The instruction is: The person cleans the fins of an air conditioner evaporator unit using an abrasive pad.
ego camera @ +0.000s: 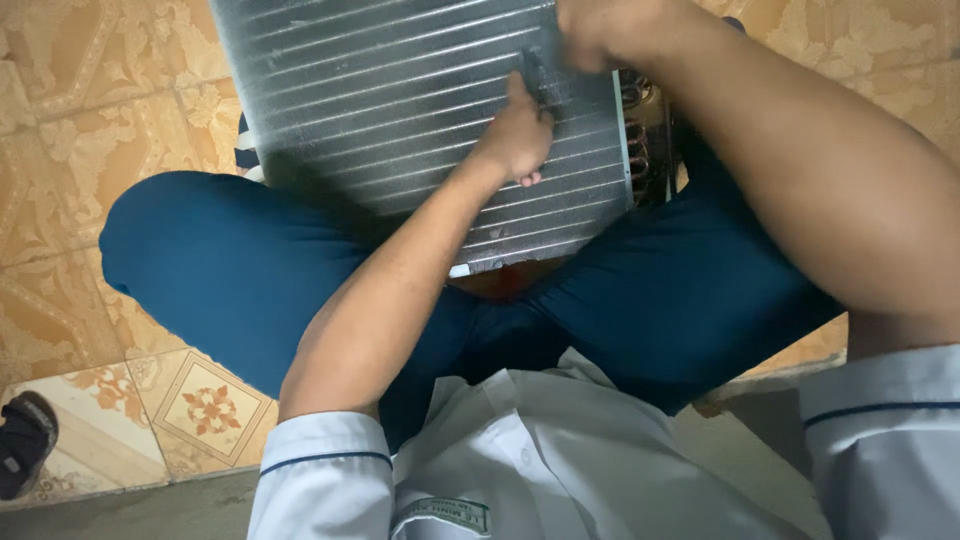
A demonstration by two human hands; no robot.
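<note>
Head view, looking straight down: the person is sitting cross-legged on a patterned tile floor (80,130), dark blue trousers and a white shirt filling the lower half of the frame. Propped against the legs in the upper middle is a finned coil (400,110) — looks like an air-conditioner heat exchanger, silver fins with horizontal tubes running across, and copper U-bends (637,140) showing at its right edge.

The left hand (518,135) sits right on the fin face, centre-top of the frame, knuckles toward the camera. Its fingers are curled together, and a dark slim tool (540,80) pokes up out of the top of that fist, lying against the fins. Can't tell what kind of tool exactly, maybe a fin comb or brush — too dark and blurry.

The right hand (590,30) is at the top edge, just above and right of the left one, resting at the upper right part of the coil. It's partly cut off by the frame and a bit motion-blurred, so I can't tell whether its fingers are gripping anything or just pressing on the coil.

Bottom left corner there's a dark sandal (25,440) on the floor, well away from everything.
</note>
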